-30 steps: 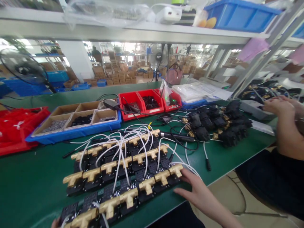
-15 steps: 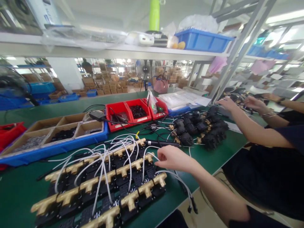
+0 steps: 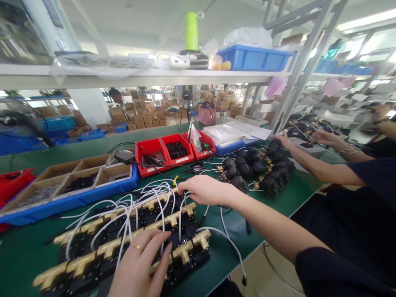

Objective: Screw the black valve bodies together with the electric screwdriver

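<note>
Rows of black valve units with brass tee fittings [image 3: 102,247] lie on the green table [image 3: 272,206], with white wires [image 3: 130,206] looped over them. My left hand [image 3: 140,264] lies flat on the near rows, fingers stretched out, a ring on one finger. My right hand [image 3: 204,189] reaches over the far right end of the rows, fingers curled down at a brass fitting and a white wire there; what they grip is hidden. A pile of black valve units [image 3: 256,169] lies beyond my right hand.
A blue tray [image 3: 71,200] of cardboard compartments and red bins [image 3: 171,150] of small parts stand at the back. Another person's hands [image 3: 321,136] work at the right, past a slanted metal frame post [image 3: 297,70]. A shelf [image 3: 139,76] with a blue bin and green bottle hangs overhead.
My left hand has come into view and settled on the near rows. My right hand moved from the near table edge up and back to the far end of the rows. The view tilted up.
</note>
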A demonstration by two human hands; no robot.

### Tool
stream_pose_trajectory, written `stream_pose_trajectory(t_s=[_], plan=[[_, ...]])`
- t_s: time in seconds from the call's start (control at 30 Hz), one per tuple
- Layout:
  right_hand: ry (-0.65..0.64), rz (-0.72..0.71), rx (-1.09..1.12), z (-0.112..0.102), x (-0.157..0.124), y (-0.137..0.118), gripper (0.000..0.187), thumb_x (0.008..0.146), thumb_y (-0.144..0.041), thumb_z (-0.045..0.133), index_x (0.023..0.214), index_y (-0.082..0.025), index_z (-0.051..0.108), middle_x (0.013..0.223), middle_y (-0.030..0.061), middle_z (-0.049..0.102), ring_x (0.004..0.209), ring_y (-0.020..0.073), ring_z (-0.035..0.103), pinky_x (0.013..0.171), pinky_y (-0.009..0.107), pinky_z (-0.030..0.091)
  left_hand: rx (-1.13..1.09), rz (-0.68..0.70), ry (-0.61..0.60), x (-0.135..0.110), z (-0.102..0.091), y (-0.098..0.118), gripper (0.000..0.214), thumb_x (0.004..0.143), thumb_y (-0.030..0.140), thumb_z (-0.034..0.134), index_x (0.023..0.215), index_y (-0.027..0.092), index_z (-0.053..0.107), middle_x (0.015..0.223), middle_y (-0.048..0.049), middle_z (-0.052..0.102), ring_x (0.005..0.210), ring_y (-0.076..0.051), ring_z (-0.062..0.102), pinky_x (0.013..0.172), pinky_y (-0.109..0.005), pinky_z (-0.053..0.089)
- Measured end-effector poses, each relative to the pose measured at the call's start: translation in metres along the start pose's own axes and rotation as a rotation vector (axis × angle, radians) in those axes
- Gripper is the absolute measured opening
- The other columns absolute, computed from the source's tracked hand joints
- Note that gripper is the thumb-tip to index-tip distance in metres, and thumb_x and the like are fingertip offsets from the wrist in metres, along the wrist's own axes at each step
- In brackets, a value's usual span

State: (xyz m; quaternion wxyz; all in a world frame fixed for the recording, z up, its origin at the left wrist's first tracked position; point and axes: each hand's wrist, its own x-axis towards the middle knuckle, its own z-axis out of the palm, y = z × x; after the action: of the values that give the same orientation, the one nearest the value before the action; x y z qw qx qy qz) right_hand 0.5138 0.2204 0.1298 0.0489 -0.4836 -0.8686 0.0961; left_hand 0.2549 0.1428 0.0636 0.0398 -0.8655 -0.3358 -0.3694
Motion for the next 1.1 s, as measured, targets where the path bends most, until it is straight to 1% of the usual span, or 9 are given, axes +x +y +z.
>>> stream_pose_trajectory(t_s=[0.13, 0.33, 0.43, 0.53, 0.63, 0.7, 0.87, 0.97, 1.1], plan=[[0.001, -0.112, -0.196, -0.026, 0.035, 0.003, 0.034, 0.086, 0.003, 0.056, 0.113, -0.014, 0.068, 0.105, 0.0148, 0.071, 0.099, 0.0290, 0.069, 0.081, 0.034, 0.049, -0.102, 0.047, -0.133, 0.044, 0.022, 0.010, 0.020, 0.099, 0.019, 0.049, 0.106, 0.025, 0.067, 0.100, -0.0027, 0.070, 0.088, -0.016, 0.070, 0.077, -0.029, 0.059], [0.084, -0.315, -0.245, -0.038, 0.098, -0.002, 0.053, 0.079, -0.005, 0.077, 0.130, -0.014, 0.062, 0.139, 0.0161, 0.057, 0.134, 0.0364, 0.045, 0.115, 0.057, 0.033, -0.202, 0.098, -0.816, 0.088, 0.071, 0.058, 0.032, 0.083, 0.021, 0.072, 0.115, 0.022, 0.068, 0.121, -0.0080, 0.070, 0.114, -0.029, 0.063, 0.101, -0.051, 0.052], [0.099, -0.373, -0.143, -0.045, 0.097, 0.001, 0.070, 0.074, -0.008, 0.084, 0.138, -0.020, 0.058, 0.148, 0.0115, 0.052, 0.139, 0.0330, 0.042, 0.120, 0.054, 0.031, -0.173, 0.129, -0.938, 0.103, 0.095, 0.078, 0.014, 0.079, 0.008, 0.063, 0.088, 0.016, 0.071, 0.095, -0.0121, 0.074, 0.102, -0.030, 0.067, 0.093, -0.047, 0.054], [0.277, -0.283, -0.023, -0.049, 0.068, 0.019, 0.053, 0.090, -0.004, 0.062, 0.141, -0.013, 0.052, 0.145, 0.0122, 0.052, 0.135, 0.0218, 0.047, 0.118, 0.038, 0.038, -0.190, 0.032, -0.866, 0.112, 0.100, 0.074, 0.015, 0.079, 0.008, 0.059, 0.073, 0.018, 0.067, 0.085, -0.0078, 0.073, 0.091, -0.024, 0.068, 0.085, -0.038, 0.052], [0.353, -0.026, 0.039, -0.036, 0.033, 0.050, 0.027, 0.097, -0.001, 0.046, 0.118, -0.007, 0.062, 0.116, 0.0114, 0.065, 0.111, 0.0181, 0.061, 0.103, 0.036, 0.050, -0.186, -0.171, -0.688, 0.120, 0.087, 0.047, 0.012, 0.083, 0.016, 0.055, 0.079, 0.021, 0.066, 0.085, -0.0040, 0.071, 0.088, -0.021, 0.066, 0.078, -0.033, 0.050], [0.258, 0.102, 0.066, -0.018, 0.015, 0.071, 0.010, 0.100, -0.012, 0.055, 0.103, -0.009, 0.065, 0.101, 0.0065, 0.067, 0.096, 0.0168, 0.065, 0.093, 0.036, 0.056, -0.171, -0.282, -0.573, 0.124, 0.077, 0.020, 0.014, 0.086, 0.021, 0.050, 0.081, 0.021, 0.064, 0.086, -0.0043, 0.069, 0.088, -0.022, 0.065, 0.081, -0.035, 0.049], [-0.037, 0.199, 0.116, 0.031, -0.007, 0.091, 0.029, 0.102, -0.039, 0.062, 0.106, -0.010, 0.065, 0.099, 0.0055, 0.067, 0.088, 0.0157, 0.066, 0.082, 0.033, 0.059, -0.077, -0.468, -0.287, 0.117, 0.071, -0.033, 0.035, 0.082, 0.040, 0.045, 0.104, 0.016, 0.059, 0.101, -0.0132, 0.068, 0.096, -0.031, 0.065, 0.091, -0.048, 0.050], [-0.172, 0.215, 0.087, 0.048, -0.012, 0.077, 0.034, 0.100, -0.045, 0.064, 0.102, -0.011, 0.066, 0.094, 0.0049, 0.066, 0.086, 0.0158, 0.066, 0.081, 0.034, 0.059, 0.059, -0.438, -0.156, 0.106, 0.076, -0.044, 0.056, 0.082, 0.048, 0.043, 0.121, 0.009, 0.056, 0.116, -0.0199, 0.066, 0.109, -0.037, 0.063, 0.097, -0.053, 0.050], [-0.262, 0.266, 0.014, 0.039, -0.016, 0.072, 0.028, 0.097, -0.039, 0.069, 0.097, -0.011, 0.066, 0.093, 0.0046, 0.066, 0.087, 0.0159, 0.066, 0.083, 0.034, 0.059, 0.191, -0.336, -0.165, 0.095, 0.081, -0.045, 0.053, 0.093, 0.043, 0.035, 0.127, 0.007, 0.056, 0.122, -0.0217, 0.065, 0.115, -0.039, 0.061, 0.097, -0.055, 0.051]])
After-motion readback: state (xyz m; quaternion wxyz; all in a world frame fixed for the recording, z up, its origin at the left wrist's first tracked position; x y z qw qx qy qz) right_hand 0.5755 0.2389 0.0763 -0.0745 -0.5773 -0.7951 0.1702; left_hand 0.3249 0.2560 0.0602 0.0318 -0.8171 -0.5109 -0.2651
